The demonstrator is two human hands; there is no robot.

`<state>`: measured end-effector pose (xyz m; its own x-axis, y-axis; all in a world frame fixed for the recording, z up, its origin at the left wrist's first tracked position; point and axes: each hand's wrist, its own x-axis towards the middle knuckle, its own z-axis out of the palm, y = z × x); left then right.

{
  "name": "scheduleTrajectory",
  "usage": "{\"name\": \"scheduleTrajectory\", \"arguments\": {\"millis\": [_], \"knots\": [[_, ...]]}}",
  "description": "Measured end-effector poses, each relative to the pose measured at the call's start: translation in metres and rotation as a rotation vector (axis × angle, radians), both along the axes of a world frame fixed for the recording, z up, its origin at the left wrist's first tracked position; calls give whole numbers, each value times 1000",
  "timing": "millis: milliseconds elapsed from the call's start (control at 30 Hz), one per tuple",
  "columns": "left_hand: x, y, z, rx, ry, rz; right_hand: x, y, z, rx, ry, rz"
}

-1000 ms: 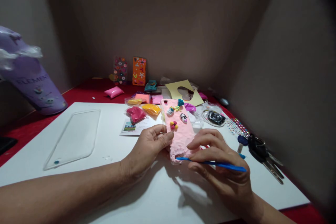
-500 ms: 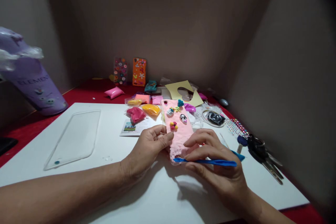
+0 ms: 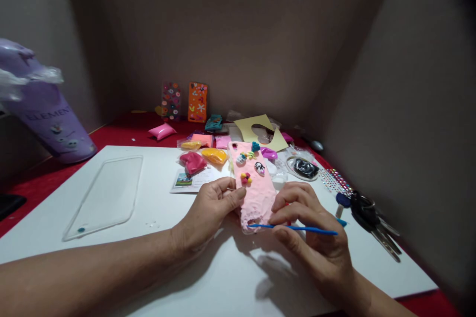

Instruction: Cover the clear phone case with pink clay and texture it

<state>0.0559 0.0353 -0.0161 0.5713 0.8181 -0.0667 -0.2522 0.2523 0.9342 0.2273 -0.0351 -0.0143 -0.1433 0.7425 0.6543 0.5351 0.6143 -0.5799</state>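
Observation:
My left hand grips the left edge of a phone case, its thumb on the front. Pink clay covers the case, and small decorations sit on its upper half, among them a red-and-yellow flower and a teal piece. The case is tilted up above the white board. Between thumb and fingers, my right hand pinches a thin blue modelling tool. The tool lies nearly level, its tip touching the clay at the case's bottom edge, where a gap shows.
A clear phone case lies on the white board at left. Clay packets and a yellow paper cutout are behind. Keys and rhinestones lie right. A purple tumbler stands far left; an orange case leans behind.
My right hand has shifted slightly right, and the blue tool has turned so that it looks thinner. My left hand and the pink case have stayed almost still.

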Motion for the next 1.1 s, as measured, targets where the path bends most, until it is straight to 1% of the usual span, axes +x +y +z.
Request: {"name": "scheduleTrajectory", "arguments": {"millis": [100, 200, 333, 467, 633, 867, 1100], "knots": [[0, 0, 0, -4, 5, -1, -1, 0, 1, -12, -13, -51], [-1, 0, 0, 6, 10, -1, -1, 0, 2, -2, -7, -65], [-1, -1, -1, 17, 10, 7, 1, 0, 0, 43, 50, -8], [0, -1, -1, 29, 21, 13, 3, -1, -3, 8, 145, 66], [0, -1, -1, 11, -2, 7, 2, -2, -4, -61, 199, 84], [-1, -1, -1, 8, -18, 7, 2, -2, -1, -81, 208, 111], [-1, 1, 1, 0, -43, 36, 0, -2, -2, -103, 244, 137]]}}
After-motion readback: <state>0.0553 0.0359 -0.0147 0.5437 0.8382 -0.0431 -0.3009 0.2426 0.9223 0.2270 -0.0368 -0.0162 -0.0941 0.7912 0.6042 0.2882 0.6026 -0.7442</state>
